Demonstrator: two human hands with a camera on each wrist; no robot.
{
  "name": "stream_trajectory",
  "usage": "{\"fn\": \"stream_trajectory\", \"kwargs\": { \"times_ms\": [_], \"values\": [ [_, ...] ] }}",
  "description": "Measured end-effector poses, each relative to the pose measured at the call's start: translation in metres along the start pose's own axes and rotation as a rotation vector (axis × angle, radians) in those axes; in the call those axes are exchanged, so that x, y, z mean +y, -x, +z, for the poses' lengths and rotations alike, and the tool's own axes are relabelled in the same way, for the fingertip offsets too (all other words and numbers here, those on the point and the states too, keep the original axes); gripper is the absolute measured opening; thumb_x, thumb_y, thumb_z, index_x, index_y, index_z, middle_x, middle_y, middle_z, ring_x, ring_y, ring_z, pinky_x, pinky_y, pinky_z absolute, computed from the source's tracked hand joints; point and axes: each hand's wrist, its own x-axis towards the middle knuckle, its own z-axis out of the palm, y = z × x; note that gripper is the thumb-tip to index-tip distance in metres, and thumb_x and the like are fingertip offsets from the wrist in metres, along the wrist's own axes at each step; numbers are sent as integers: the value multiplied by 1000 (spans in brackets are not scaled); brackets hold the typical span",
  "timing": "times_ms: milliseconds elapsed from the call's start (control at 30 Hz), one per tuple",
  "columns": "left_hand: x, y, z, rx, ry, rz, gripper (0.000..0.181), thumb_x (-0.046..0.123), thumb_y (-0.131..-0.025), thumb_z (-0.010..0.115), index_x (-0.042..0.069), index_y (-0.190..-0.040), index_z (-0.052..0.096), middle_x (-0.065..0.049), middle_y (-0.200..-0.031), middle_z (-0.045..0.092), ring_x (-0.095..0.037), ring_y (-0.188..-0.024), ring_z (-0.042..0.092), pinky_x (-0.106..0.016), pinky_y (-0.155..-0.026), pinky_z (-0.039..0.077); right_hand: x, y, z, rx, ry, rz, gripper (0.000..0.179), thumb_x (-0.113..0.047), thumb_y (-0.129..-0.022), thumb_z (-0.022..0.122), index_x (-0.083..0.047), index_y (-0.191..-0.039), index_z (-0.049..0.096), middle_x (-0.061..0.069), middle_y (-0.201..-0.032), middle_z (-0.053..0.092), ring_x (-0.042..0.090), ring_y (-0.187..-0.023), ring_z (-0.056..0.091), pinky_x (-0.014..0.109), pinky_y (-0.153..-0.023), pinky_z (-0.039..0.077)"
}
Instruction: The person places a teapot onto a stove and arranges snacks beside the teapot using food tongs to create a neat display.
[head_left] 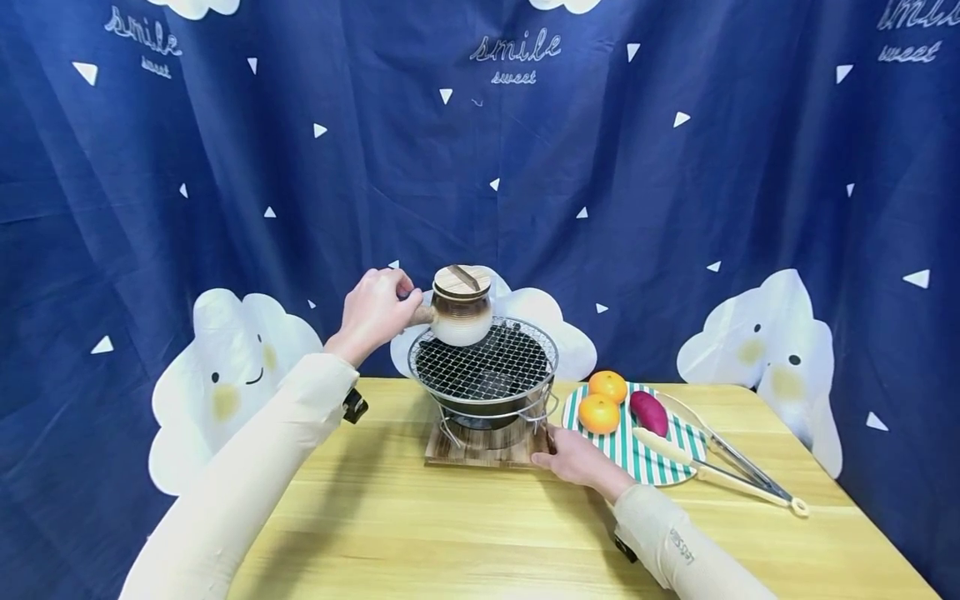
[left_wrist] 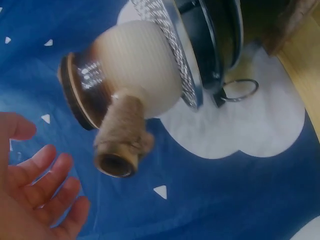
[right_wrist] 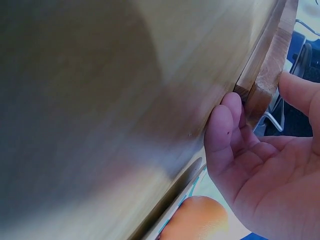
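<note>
A small lidded pot [head_left: 462,308], brown fading to cream, sits at the left of the round wire grill rack [head_left: 487,360]. Its side handle [left_wrist: 120,135] is wrapped in twine and points toward my left hand [head_left: 378,304]. In the left wrist view that hand's fingers [left_wrist: 52,185] are loosely bent and apart from the handle, holding nothing. The rack lies on a black grill bowl [head_left: 487,408] in a wire stand on a wooden board [head_left: 483,454]. My right hand [head_left: 577,458] holds the board's right edge, thumb on top and fingertips at its underside.
To the right, a green-and-white striped plate [head_left: 633,454] bears two oranges [head_left: 599,414] and a purple sweet potato [head_left: 648,412]. Cream-tipped tongs [head_left: 750,479] lie across the plate and the wooden table [head_left: 420,533]. A blue curtain [head_left: 420,167] hangs behind.
</note>
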Motion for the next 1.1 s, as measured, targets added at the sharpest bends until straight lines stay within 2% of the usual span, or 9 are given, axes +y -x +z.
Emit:
{"fn": "stream_trajectory", "kwargs": {
  "times_ms": [100, 233, 300, 433, 567, 800, 867, 1033, 1100],
  "values": [
    [2, 9, -5, 34, 26, -7, 25, 38, -91, 57, 17, -94, 69, -2, -98, 67, -22, -97, 59, -48, -80, 50, -1, -1, 0, -7, 3, 5, 67, -29, -95, 71, -1, -150, 43, 16, -120, 69, 22, -96, 62, 44, -84, 51],
    [6, 20, -10, 51, 52, -5, 22, 35, -90, 56, 18, -91, 69, -1, -95, 68, -22, -94, 59, -46, -78, 49, -2, -2, 0, -13, 6, 9, 67, -29, -95, 71, -2, -149, 44, 11, -108, 70, 21, -87, 59, 41, -77, 48],
    [7, 26, -12, 57, 59, 2, 20, 34, -89, 56, 18, -89, 69, 0, -93, 68, -21, -93, 59, -45, -77, 49, -2, -2, 0, -13, 5, 6, 67, -29, -95, 71, -2, -149, 44, 12, -111, 70, 21, -89, 59, 41, -78, 48],
    [9, 37, -13, 74, 53, 23, 18, 32, -89, 56, 18, -87, 68, 1, -89, 67, -21, -90, 59, -45, -75, 49, -1, -1, 0, -17, 3, 14, 68, -30, -95, 70, -1, -150, 43, 18, -127, 66, 28, -108, 64, 47, -90, 51],
    [8, 46, -11, 87, 48, 43, 18, 31, -90, 56, 19, -85, 68, 2, -86, 66, -20, -88, 59, -44, -73, 49, 0, 1, 0, -17, 6, 23, 68, -31, -95, 70, 0, -149, 43, 23, -137, 60, 38, -127, 57, 54, -103, 46],
    [3, 61, -6, 128, 40, 61, 16, 30, -89, 57, 18, -82, 65, 2, -86, 67, -21, -87, 60, -45, -71, 50, 0, 0, 1, -13, 5, 17, 69, -31, -96, 70, 2, -149, 42, 24, -138, 59, 40, -129, 55, 54, -104, 45],
    [0, 65, -3, 139, 39, 60, 15, 29, -89, 57, 18, -82, 65, 1, -85, 67, -21, -86, 60, -45, -70, 49, 0, -1, 0, -15, 2, 15, 68, -31, -96, 69, 1, -150, 42, 24, -133, 62, 38, -124, 59, 53, -102, 47],
    [-6, 76, 4, 137, 62, 56, 13, 28, -89, 59, 20, -82, 66, 4, -85, 66, -19, -86, 59, -42, -70, 49, -2, 0, -2, -14, -9, 5, 65, -28, -96, 70, 0, -148, 44, 21, -123, 67, 34, -113, 63, 52, -95, 50],
    [-7, 80, 6, 131, 77, 62, 12, 27, -89, 60, 20, -83, 67, 5, -85, 67, -18, -87, 59, -42, -71, 49, -3, 1, -3, -7, -5, 0, 65, -28, -96, 70, 1, -148, 45, 22, -128, 65, 37, -118, 61, 53, -98, 49]
  ]
}}
